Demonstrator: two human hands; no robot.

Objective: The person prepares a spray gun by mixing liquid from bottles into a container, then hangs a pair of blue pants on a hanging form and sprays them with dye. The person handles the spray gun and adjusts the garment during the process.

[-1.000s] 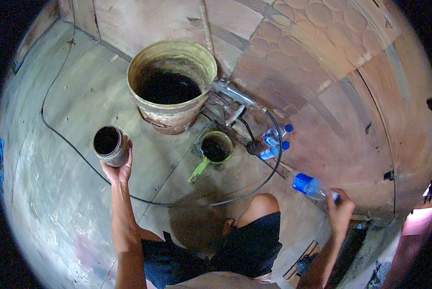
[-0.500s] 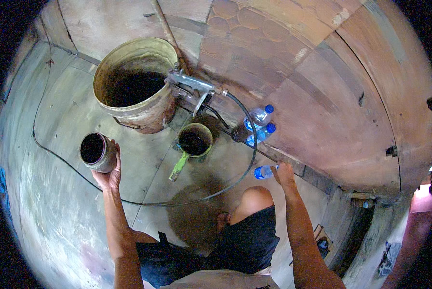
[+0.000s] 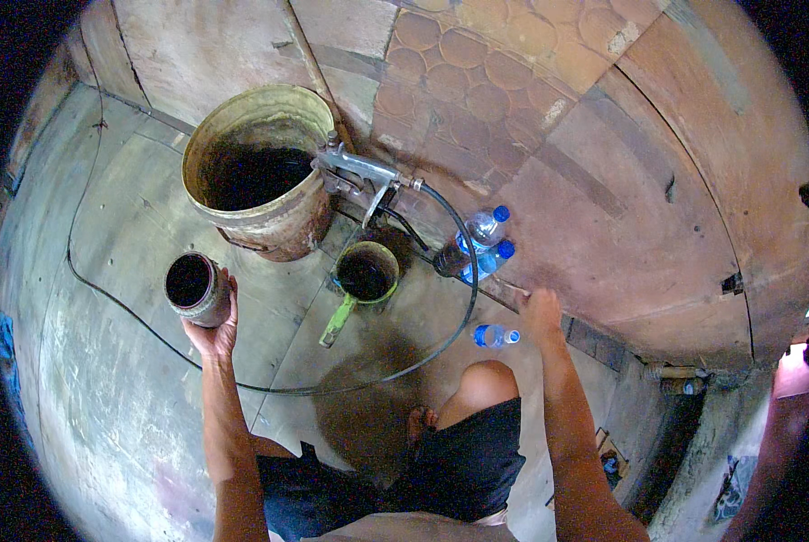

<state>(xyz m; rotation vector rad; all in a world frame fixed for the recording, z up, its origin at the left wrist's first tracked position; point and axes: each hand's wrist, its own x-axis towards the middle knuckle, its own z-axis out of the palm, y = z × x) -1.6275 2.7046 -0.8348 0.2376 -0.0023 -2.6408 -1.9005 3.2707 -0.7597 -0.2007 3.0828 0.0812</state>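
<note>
A grey, grimy cylindrical pot with a dark inside is held by the left hand, bodyward of the large, rust-stained pale bucket. Well right of that bucket, the small clear blue-labelled plastic bottle is flanked by the nearer right hand (curled; its grip cannot be told), its neck pointed rightward.

A single wide fisheye view looks from the person's head, steeply down and forward, fading to black at three and nine o'clock. It sits above the dark shorts at six, fairly near the left hand at eight and right hand toward four, taking in floor from seven to ten and brownish wall from one to three
</note>
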